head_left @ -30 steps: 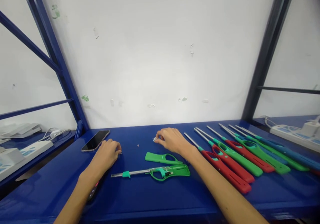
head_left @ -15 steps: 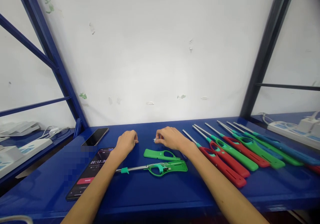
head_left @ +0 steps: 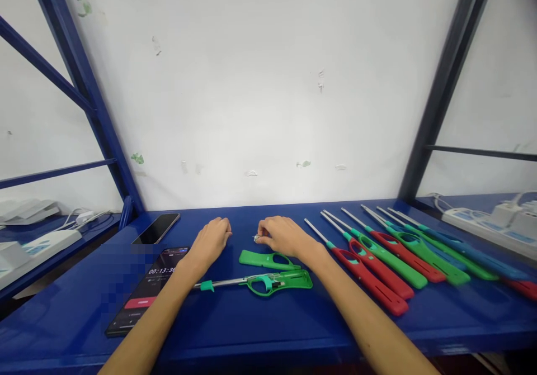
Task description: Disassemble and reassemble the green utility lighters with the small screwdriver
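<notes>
My left hand [head_left: 211, 242] rests on the blue table with its fingers curled in; whatever they hold, if anything, is hidden. To its right, my right hand [head_left: 282, 235] pinches a small whitish metal part [head_left: 255, 238] at its fingertips. In front of the hands lies an opened green lighter half [head_left: 289, 281], with a metal tube [head_left: 229, 281] reaching left and a teal piece [head_left: 207, 285] on the tube. Just behind it is a separate green handle shell [head_left: 262, 259].
Several long red, green and blue lighters [head_left: 377, 283] lie in a slanted row at the right. A phone with a running timer [head_left: 157, 280] and a dark phone [head_left: 157, 228] are at the left. Power strips [head_left: 52, 246] stand beyond the blue frame posts.
My right hand has shifted slightly left with the small part in its fingertips. My left hand has barely moved. The view has shifted slightly.
</notes>
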`<state>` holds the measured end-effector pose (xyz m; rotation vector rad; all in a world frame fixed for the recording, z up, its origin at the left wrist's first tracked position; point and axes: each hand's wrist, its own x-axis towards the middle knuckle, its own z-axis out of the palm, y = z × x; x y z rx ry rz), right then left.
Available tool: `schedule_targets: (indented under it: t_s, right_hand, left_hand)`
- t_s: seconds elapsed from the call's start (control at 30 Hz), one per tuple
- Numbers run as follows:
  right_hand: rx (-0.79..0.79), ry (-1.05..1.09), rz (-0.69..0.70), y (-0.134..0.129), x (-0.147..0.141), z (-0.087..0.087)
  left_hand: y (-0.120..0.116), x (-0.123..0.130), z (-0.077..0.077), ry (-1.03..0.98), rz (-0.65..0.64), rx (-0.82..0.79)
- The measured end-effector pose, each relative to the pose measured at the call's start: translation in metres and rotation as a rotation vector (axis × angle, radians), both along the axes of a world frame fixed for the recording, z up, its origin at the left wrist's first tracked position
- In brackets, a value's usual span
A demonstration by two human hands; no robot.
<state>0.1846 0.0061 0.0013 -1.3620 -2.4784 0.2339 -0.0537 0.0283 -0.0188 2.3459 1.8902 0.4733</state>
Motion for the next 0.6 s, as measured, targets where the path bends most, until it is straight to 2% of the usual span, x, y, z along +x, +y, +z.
schedule_targets:
  t_s: [0.07,0.17,0.27,0.37,0.5,0.6]
  right_hand:
    - [0.016,0.054,-0.003,-0.010,-0.004,0.003]
    - [0.032,0.151,0.013,-0.037,-0.008,0.008]
    - [0.030,0.257,0.035,-0.071,-0.010,0.007]
    - [-0.046,0.429,0.056,-0.094,-0.012,0.006]
    - [-0.120,0.504,0.085,-0.105,-0.018,0.008]
    - [-0.148,0.510,0.107,-0.109,-0.022,0.010]
  left_hand:
    - [-0.013,-0.002,0.007,-0.116,0.001,0.026]
    - [-0.046,-0.006,0.014,-0.325,-0.009,0.062]
    - [-0.085,-0.013,0.012,-0.536,-0.039,0.044]
    - [-0.115,-0.018,0.006,-0.688,-0.045,0.037]
    - [-0.136,-0.019,0.005,-0.920,0.024,-0.090]
    - [-0.144,-0.017,0.008,-1.007,0.035,-0.176]
